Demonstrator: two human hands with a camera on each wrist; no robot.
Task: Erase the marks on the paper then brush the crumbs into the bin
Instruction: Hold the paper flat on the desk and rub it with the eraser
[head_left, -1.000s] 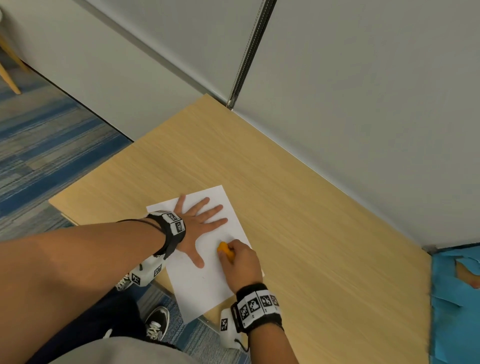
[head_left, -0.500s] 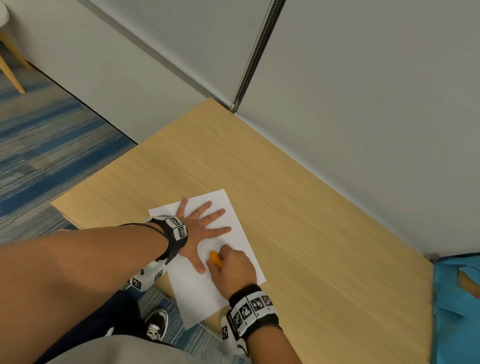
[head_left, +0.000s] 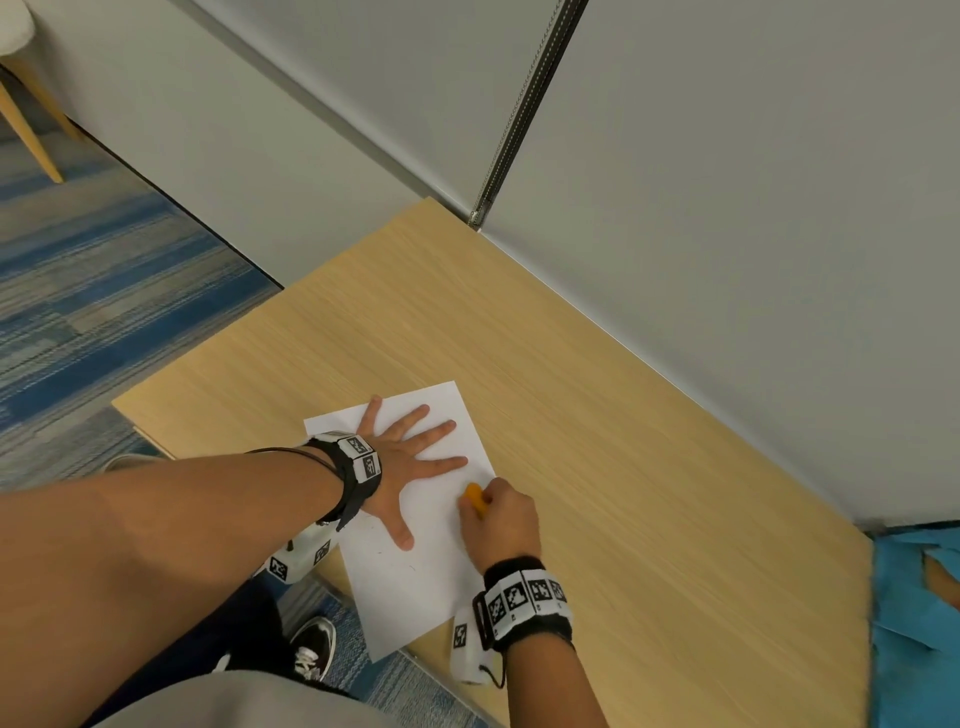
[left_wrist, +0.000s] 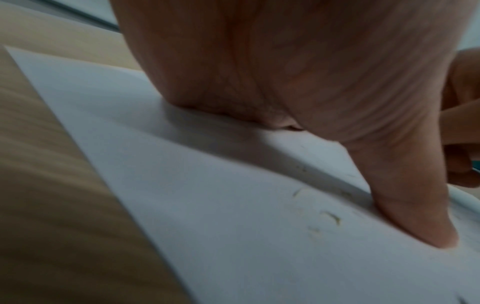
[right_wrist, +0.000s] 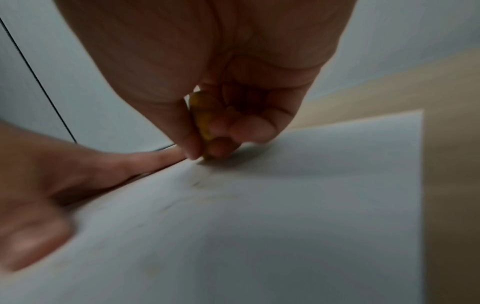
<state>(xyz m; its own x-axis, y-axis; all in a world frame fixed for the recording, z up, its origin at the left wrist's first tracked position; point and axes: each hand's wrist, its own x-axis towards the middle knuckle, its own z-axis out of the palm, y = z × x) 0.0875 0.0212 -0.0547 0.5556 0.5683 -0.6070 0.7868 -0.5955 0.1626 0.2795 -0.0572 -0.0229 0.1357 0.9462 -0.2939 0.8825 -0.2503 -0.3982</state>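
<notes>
Head view: the left hand lies flat with fingers spread on the white paper, pinning it to the wooden worktop. The right hand has its fingers pinched around a small yellow eraser, whose tip meets the sheet near its 3 o'clock edge, just past the left index fingertip. Half a second ago the eraser sat nearer the middle of the sheet, beside the left thumb; it has since travelled out toward 2 o'clock, so the rubbing stroke is still under way. Faint grey marks remain just behind the eraser, and pale crumbs lie by the left thumb. Erasing looks unfinished; brushing has not begun, and no bin is plainly identifiable.
</notes>
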